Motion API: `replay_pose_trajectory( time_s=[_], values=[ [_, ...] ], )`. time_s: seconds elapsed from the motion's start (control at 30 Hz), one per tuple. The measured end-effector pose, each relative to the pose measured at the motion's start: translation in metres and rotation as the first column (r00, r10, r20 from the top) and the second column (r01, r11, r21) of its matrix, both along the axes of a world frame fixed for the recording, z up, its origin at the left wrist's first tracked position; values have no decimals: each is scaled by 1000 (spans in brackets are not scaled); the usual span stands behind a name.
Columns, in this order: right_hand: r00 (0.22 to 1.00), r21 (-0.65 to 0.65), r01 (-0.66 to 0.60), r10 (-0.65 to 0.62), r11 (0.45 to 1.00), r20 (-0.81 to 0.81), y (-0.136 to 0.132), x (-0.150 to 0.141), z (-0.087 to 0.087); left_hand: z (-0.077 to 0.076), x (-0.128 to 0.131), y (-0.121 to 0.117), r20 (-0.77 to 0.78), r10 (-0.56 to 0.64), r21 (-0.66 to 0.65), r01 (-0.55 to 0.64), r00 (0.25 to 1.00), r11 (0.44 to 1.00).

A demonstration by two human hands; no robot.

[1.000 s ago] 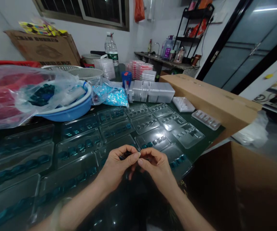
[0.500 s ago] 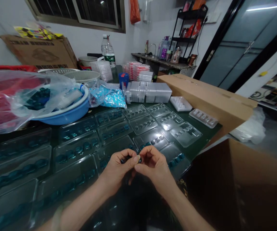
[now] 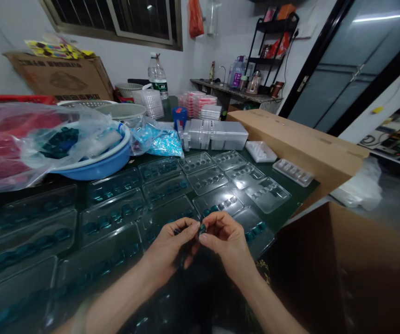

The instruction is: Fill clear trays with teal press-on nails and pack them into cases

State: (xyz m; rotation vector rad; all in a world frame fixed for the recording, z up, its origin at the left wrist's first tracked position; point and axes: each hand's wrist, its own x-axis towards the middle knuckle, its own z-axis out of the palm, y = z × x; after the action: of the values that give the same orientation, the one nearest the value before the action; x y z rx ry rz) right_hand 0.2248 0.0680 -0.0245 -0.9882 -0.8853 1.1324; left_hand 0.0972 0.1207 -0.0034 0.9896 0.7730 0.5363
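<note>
In the middle of the head view, a small, glossy dark green piece (image 3: 203, 228) is pinched between the thumb and fingers of my right hand (image 3: 230, 239). My left hand (image 3: 170, 241) is closed beside it, its thumb tip close to the piece. Another dark bit (image 3: 177, 231) shows in the curl of the left fingers; its exact kind is too small to tell. Both hands hover over the near edge of rows of clear plastic trays (image 3: 111, 241). Many of these trays hold lines of teal pieces (image 3: 116, 216) in their hollows.
A blue basin (image 3: 92, 172) under a plastic bag stands at the left. Behind the trays lie a bag of blue-wrapped bits (image 3: 167, 143) and stacked clear boxes (image 3: 229, 134). Cardboard boxes (image 3: 307, 139) flank the table's right side. White moulded trays (image 3: 293, 172) rest near them.
My hands have drawn slightly apart at the fingertips, and the dark green piece now shows more fully in my right fingers. The view has shifted slightly.
</note>
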Motion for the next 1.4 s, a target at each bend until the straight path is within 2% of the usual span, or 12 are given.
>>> replay_pose_trajectory(
  time_s=[0.1,0.3,0.47,0.57,0.77,0.87,1.0,1.13,1.3,1.4],
  values=[
    [999,6,31,-31,999,-17,1,4,-1,3,-1,-3,-37,10,1,-10,999,1000],
    [996,-15,78,-78,997,52,0,8,2,6,-3,-4,-70,46,37,-44,996,998],
    [1000,-17,-4,5,1000,10,1,8,-1,-1,-1,0,62,-48,-114,55,997,992],
    [1000,-35,-6,7,999,10,2,9,-4,-5,2,1,86,-92,-177,106,992,978],
    [999,-42,28,-27,999,17,0,12,-6,-3,2,-1,-20,-49,-104,46,999,993],
    [1000,-22,-14,14,1000,1,-1,12,-3,-1,-1,-1,15,-76,-130,77,997,988],
    [997,-4,-46,46,999,-57,-2,10,0,-3,-3,-2,91,-116,-228,134,989,964],
    [989,-39,-84,79,996,-128,-4,11,-1,-3,-3,-5,152,-151,-282,189,977,940],
    [907,-92,-200,149,975,-393,-9,12,-6,5,1,-6,163,-136,-248,174,977,953],
    [876,-109,-216,143,970,-461,-11,13,-4,7,4,-5,137,-112,-213,140,984,967]
  ],
)
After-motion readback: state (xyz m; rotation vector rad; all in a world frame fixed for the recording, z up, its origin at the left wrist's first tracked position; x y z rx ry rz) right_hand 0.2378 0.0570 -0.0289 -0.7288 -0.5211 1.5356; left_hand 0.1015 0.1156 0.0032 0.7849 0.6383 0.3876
